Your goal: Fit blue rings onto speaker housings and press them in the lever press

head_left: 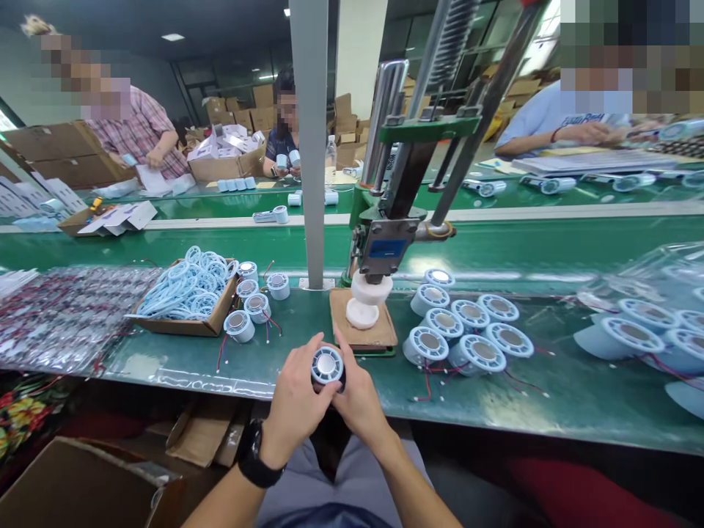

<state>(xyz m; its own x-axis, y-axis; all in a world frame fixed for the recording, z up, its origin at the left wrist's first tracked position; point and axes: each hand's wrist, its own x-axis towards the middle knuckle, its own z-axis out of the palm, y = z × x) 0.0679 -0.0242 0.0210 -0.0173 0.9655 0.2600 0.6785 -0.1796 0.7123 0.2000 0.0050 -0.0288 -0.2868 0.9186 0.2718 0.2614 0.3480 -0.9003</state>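
Note:
Between my left hand (pixel 297 389) and my right hand (pixel 356 389) is a light blue fan housing (pixel 326 365), its slotted ring and silver round centre facing up. Fingers of both hands wrap round its sides, just over the table's front edge. Straight ahead stands a hand press (pixel 388 242) with a white round pusher (pixel 372 287) above a white cup-shaped seat (pixel 361 314) on a brown board. Several similar housings (pixel 477 352) with red and dark wires stand right of the press. A smaller group of them (pixel 238 326) stands to the left.
Left of me, a cardboard box (pixel 181 323) holds many light blue rings, beside bagged wired parts (pixel 77 315). More housings in clear plastic (pixel 632 337) sit far right. A grey post (pixel 311 147) rises behind the table. Across the green conveyor (pixel 242 238), several people handle parts.

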